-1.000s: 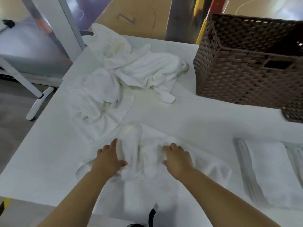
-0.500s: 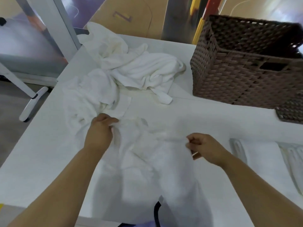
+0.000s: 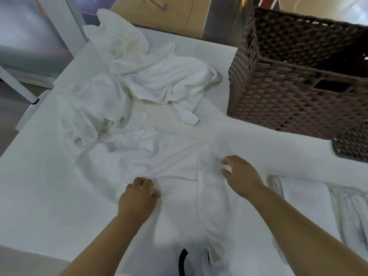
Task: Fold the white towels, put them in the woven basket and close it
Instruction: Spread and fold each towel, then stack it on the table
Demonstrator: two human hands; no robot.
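A white towel (image 3: 175,162) lies spread and wrinkled on the white table (image 3: 39,186) in front of me, its near end hanging over the table's edge. My left hand (image 3: 139,198) pinches a fold of it at its left side. My right hand (image 3: 241,176) hovers over its right edge with fingers curled, and I cannot tell if it grips cloth. A heap of crumpled white towels (image 3: 151,76) lies at the back left. The brown woven basket (image 3: 288,86) stands open at the back right. Folded white towels (image 3: 306,198) lie at the right.
The basket's woven lid (image 3: 352,146) lies at the right edge, just in front of the basket. A white metal frame leg (image 3: 18,84) stands off the table's left side. A black strap (image 3: 182,261) hangs at the bottom near my body.
The towel, held up between my hands half a second ago, now lies spread on the table. My left hand has come down toward me and my right hand has moved right.
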